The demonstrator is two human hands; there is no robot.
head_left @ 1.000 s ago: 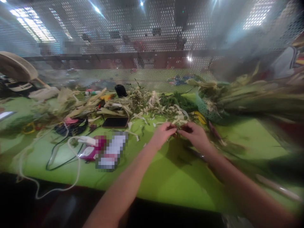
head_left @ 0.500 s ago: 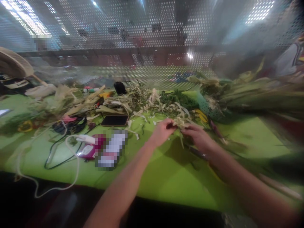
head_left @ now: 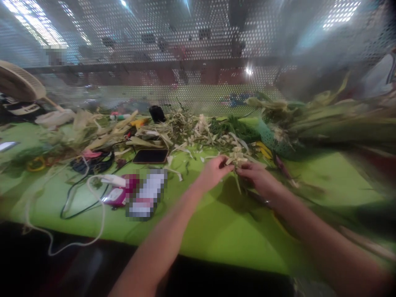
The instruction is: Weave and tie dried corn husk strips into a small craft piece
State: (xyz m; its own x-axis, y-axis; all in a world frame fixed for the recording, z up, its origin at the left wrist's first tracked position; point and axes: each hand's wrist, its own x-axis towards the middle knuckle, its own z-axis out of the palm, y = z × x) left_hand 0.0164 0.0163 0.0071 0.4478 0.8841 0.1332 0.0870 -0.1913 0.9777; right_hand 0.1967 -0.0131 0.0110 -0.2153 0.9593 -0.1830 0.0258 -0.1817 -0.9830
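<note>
Between both hands, just above the green table (head_left: 210, 231), is a small pale corn-husk flower (head_left: 237, 158) with thin strips sticking out. My left hand (head_left: 214, 172) pinches its left side between thumb and fingers. Closed on the lower right side is my right hand (head_left: 258, 176), its fingertips almost touching the left ones. A narrow strip hangs below the fingers. Under my right wrist lies a dark, slim tool (head_left: 258, 197), mostly covered. Behind the hands spreads a heap of husk scraps (head_left: 201, 130).
Left of my hands lie a dark phone (head_left: 150, 156), a blurred-out phone (head_left: 147, 194) and a magenta power block (head_left: 119, 196) with a white cable (head_left: 103, 218). A green basket (head_left: 272, 136) with long husks stands right. A perforated metal screen (head_left: 185, 74) rises behind.
Both hands keep hold of the husk flower, which has turned slightly between the fingers. My left fingertips have shifted a little toward the right hand. The view has moved slightly.
</note>
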